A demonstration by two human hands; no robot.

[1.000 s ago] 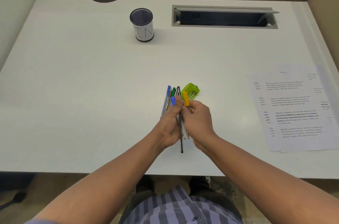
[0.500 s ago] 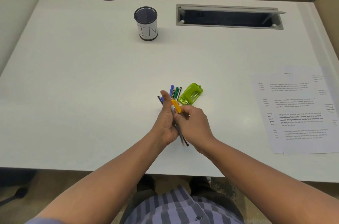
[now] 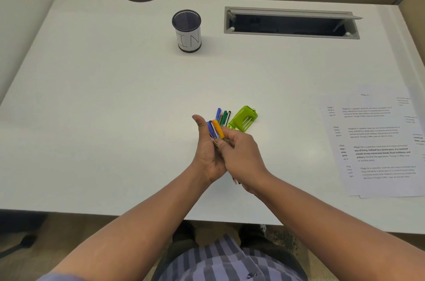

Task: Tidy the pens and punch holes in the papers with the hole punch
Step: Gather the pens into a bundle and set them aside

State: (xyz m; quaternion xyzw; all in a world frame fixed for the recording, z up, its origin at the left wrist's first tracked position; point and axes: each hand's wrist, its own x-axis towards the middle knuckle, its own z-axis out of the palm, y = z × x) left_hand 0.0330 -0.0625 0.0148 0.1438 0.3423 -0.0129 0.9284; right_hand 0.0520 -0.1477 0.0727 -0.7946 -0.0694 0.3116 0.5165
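Observation:
A bundle of several pens (image 3: 217, 127), with blue, orange and green caps, sits between my two hands near the desk's middle. My left hand (image 3: 205, 154) cups the bundle from the left, thumb raised. My right hand (image 3: 242, 156) curls its fingers round the pens from the right. More pen caps (image 3: 224, 116) stick out behind the bundle; whether they lie on the desk I cannot tell. A lime-green hole punch (image 3: 242, 119) lies just right of them. Printed papers (image 3: 377, 142) lie stacked at the right edge.
A black mesh pen cup (image 3: 186, 30) labelled "IN" stands at the back, left of a grey cable slot (image 3: 291, 24) with its lid raised. The white desk (image 3: 103, 108) is walled by partitions at the back and both sides.
Both hands have gathered the fanned pens into a tighter bundle, tilting it to the left. My left thumb has lifted.

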